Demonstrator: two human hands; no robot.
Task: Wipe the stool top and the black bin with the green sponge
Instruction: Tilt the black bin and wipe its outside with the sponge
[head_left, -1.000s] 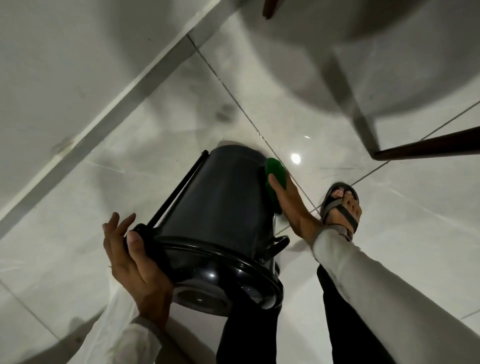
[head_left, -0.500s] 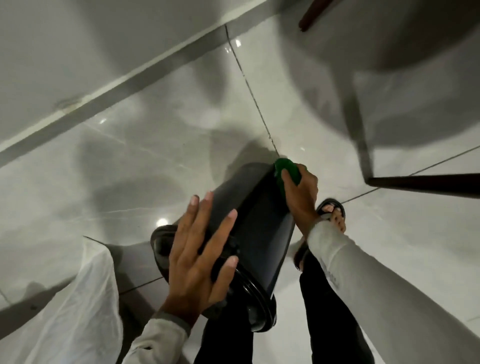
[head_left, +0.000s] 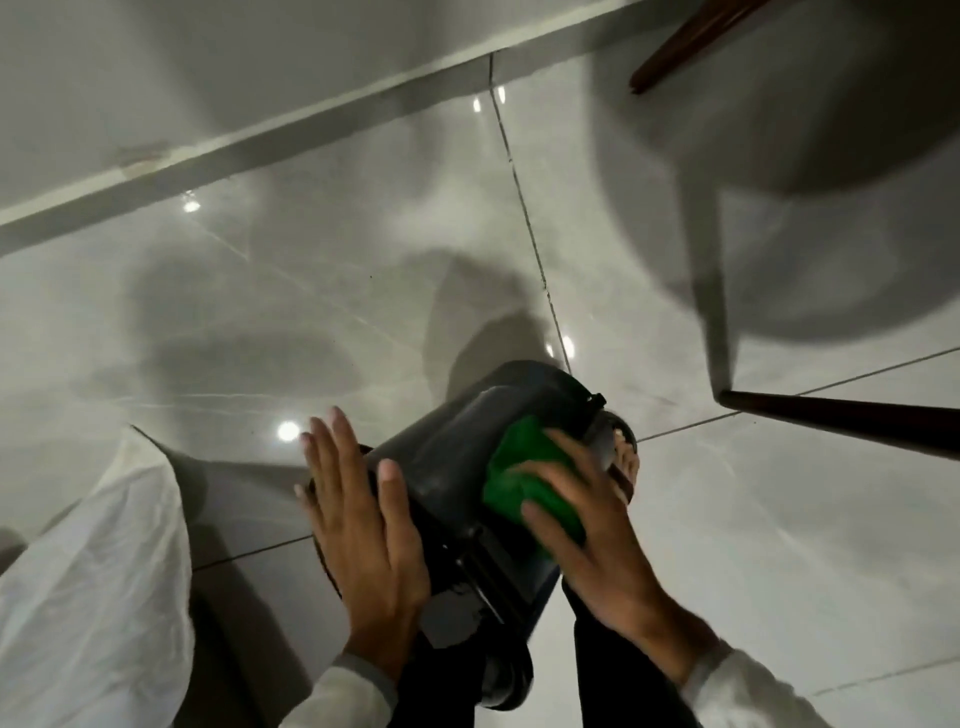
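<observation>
Two hands on tilted black bin (head_left: 457, 467): left hand (head_left: 363, 525) flat, spread; right hand (head_left: 597, 540) pressing green sponge (head_left: 524, 467).

Dim, glare spots on glossy floor (head_left: 675, 519), soft shadows, motion blur

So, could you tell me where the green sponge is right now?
In the head view, lower centre-right: the green sponge is pressed against the black bin under the right hand.
</observation>
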